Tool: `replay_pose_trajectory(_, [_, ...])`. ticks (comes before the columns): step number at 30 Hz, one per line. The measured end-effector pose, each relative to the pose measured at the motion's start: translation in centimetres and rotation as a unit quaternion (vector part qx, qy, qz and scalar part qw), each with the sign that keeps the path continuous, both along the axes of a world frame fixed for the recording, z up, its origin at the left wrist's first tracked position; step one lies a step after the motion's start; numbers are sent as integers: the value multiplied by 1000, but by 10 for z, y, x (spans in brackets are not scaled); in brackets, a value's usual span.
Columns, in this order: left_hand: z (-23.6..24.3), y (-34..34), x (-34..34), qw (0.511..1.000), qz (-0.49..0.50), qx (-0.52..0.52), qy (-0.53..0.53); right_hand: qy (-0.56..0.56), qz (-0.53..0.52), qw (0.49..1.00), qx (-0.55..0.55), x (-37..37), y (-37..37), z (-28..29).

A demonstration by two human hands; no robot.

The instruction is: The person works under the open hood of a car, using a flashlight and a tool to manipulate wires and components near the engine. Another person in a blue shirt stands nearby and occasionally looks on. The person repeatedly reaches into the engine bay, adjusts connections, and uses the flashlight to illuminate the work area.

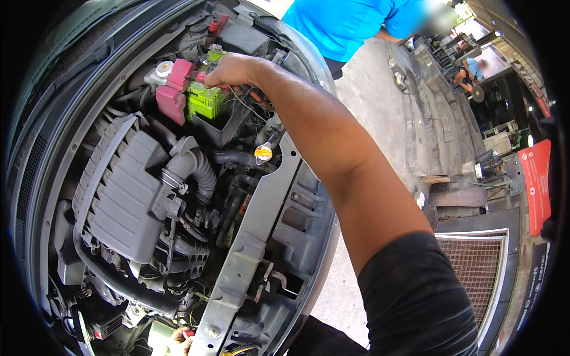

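Right hand (230,72) is curled over the lime-green battery (203,104), can't tell if it's gripping. Pink covers (171,104) crowd one side. Left hand (177,343)'s down by the grey crossmember (240,261), grip unclear.

Right sleeve (421,296): plain black fabric is covering the upper arm (383,222) at lower right, creasing softly.
Hem (395,254): is curving around the arm, ending above the elbow (347,169).
Right hand (234,72): is showing bare, upper centre-left.
Left hand (178,344): is showing partly, lower edge.
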State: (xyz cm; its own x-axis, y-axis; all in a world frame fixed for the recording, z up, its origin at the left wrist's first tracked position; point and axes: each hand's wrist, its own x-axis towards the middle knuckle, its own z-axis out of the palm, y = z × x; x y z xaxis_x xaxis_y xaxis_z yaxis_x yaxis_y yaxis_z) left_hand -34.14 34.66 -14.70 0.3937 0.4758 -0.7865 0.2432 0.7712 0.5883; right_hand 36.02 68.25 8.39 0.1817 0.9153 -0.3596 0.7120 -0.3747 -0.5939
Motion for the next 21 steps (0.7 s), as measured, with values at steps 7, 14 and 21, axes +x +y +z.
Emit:
replay_pose_trajectory(7, [5, 2, 5, 1000, 6, -1, 12, -197, 140, 970, -10, -1, 12, 18])
replay_pose_trajectory(14, [5, -6, -7, 1000, 28, 6, 4, -203, 165, 965, -36, -9, 14, 30])
replay_pose_trajectory(21, [-3, -19, -21, 997, 68, 29, -17, -236, -23, 967, 91, 31, -22, 77])
